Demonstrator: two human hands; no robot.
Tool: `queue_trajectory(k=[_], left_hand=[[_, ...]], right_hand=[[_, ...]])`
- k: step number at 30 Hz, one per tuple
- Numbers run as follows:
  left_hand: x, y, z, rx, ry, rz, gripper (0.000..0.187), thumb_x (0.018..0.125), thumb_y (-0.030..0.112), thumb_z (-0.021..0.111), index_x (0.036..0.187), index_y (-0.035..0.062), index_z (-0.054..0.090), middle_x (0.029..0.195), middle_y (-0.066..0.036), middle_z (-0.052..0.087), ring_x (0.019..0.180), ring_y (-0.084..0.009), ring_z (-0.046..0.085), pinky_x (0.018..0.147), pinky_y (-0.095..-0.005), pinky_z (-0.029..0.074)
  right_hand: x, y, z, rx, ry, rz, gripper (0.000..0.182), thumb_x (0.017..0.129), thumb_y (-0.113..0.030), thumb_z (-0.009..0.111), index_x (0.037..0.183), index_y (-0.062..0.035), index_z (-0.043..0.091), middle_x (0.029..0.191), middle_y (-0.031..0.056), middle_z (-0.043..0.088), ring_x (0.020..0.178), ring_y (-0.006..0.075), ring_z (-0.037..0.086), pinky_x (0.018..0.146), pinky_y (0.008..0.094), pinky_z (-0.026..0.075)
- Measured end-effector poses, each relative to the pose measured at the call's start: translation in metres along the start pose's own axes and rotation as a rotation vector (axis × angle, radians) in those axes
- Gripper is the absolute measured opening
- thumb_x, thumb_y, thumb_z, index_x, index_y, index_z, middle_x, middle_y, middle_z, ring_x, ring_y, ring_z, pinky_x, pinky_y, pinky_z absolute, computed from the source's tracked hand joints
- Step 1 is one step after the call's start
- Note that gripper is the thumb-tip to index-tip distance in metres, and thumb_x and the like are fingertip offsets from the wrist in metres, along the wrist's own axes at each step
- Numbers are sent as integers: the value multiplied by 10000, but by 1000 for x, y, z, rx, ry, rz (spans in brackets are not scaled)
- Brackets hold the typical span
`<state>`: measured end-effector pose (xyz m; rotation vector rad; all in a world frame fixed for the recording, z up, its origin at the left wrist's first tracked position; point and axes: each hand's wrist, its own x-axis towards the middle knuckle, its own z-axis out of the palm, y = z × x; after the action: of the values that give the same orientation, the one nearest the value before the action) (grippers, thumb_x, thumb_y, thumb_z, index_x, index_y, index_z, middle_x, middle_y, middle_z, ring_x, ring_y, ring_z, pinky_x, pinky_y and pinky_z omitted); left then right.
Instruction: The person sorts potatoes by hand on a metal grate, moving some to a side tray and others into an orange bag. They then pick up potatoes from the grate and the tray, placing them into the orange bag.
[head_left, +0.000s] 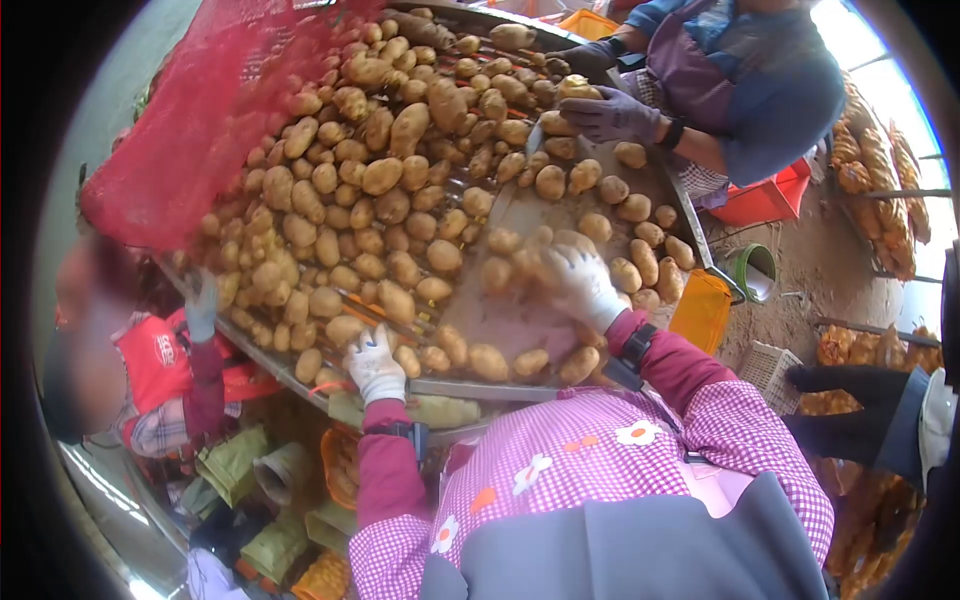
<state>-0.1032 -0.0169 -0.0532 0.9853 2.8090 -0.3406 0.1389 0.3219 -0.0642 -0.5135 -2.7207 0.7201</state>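
Observation:
Potatoes point(380, 177) of many sizes lie heaped across a large sorting table point(500, 330) with a metal rim. My left hand point(375, 367), in a white glove, rests at the near rim with its fingers stretched out beside a potato point(345, 330). Further right, my right hand point(583, 288), also gloved in white, is over the bare metal part of the table. Its fingers are smeared by motion, and blurred potatoes point(497, 274) lie around them; whether it grips one I cannot tell.
Across the table a person's gloved hand point(612, 116) holds a potato. Another person's gloved hand point(200, 305) is at the left rim, near red mesh netting point(180, 150). A yellow chute point(701, 312), green bucket point(752, 272), red crate point(768, 195) and filled sacks point(880, 190) stand right.

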Motion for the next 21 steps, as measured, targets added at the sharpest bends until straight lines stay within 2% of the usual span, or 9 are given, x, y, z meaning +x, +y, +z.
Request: queue_trajectory(k=[2, 5, 6, 9, 11, 13, 16, 19, 21], left_hand=[[15, 3, -17, -19, -122, -26, 667, 772, 72, 744, 1417, 162, 599, 1362, -141, 636, 1156, -396, 631, 968, -459, 541], [25, -20, -1, -652, -183, -125, 648, 768, 116, 825, 1379, 143, 610, 1298, -142, 678, 1144, -395, 666, 947, -507, 564], [21, -23, 4, -902, -94, -113, 638, 781, 102, 849, 1369, 96, 603, 1237, -147, 708, 1080, -381, 706, 970, -481, 578], [9, -7, 0, -1887, -196, -315, 586, 867, 118, 794, 1396, 33, 556, 1309, -180, 660, 1134, -356, 682, 968, -492, 595], [-20, 22, -29, -2415, -271, -354, 588, 911, 154, 751, 1439, 36, 520, 1345, -212, 636, 1136, -363, 682, 932, -529, 612], [-35, 51, -56, -2560, -363, -373, 583, 949, 241, 722, 1450, 40, 503, 1355, -214, 622, 1150, -362, 674, 898, -509, 624], [-43, 84, -59, -2696, -488, -339, 593, 976, 455, 691, 1389, 54, 549, 1305, -204, 634, 1104, -352, 679, 861, -481, 626], [-46, 97, -36, -2590, -534, -521, 616, 970, 606, 643, 1263, 65, 624, 1212, -162, 675, 1045, -317, 685, 858, -479, 620], [-53, 108, -56, -2482, -550, -425, 600, 975, 607, 634, 1247, 73, 635, 1185, -143, 688, 1045, -308, 687, 862, -476, 619]], right_hand=[[-9, -12, -4, 114, -18, 133, 747, 743, -195, 817, 1433, -83, 553, 1344, 179, 592, 1255, 404, 563, 1075, 492, 473], [-6, -19, -5, 165, -27, 222, 731, 777, -217, 803, 1447, -77, 544, 1361, 192, 590, 1269, 408, 557, 1082, 481, 471], [-5, -17, -4, 176, -21, 218, 736, 778, -218, 799, 1452, -79, 540, 1371, 194, 584, 1276, 410, 551, 1087, 483, 467], [-5, -17, -1, 160, 7, 193, 719, 797, -235, 794, 1447, -52, 548, 1338, 204, 619, 1254, 386, 590, 1070, 454, 490], [-3, -17, 3, 516, -2, 368, 684, 827, -254, 797, 1427, -26, 562, 1272, 177, 666, 1191, 344, 639, 1021, 416, 522], [2, -6, 25, 1089, -112, 699, 527, 945, -307, 743, 1358, -8, 609, 1168, 114, 729, 1071, 264, 707, 927, 343, 563], [-4, -12, 28, 1783, -38, 879, 421, 1028, -340, 649, 1321, -38, 629, 1185, 96, 728, 1032, 255, 722, 860, 376, 584], [6, -51, 0, 1840, -68, 894, 483, 1059, -477, 567, 1314, -73, 640, 1142, 119, 750, 953, 272, 736, 727, 412, 579], [7, -51, 6, 1960, -130, 910, 530, 1048, -530, 561, 1329, -87, 640, 1129, 108, 758, 917, 264, 737, 711, 401, 569]])
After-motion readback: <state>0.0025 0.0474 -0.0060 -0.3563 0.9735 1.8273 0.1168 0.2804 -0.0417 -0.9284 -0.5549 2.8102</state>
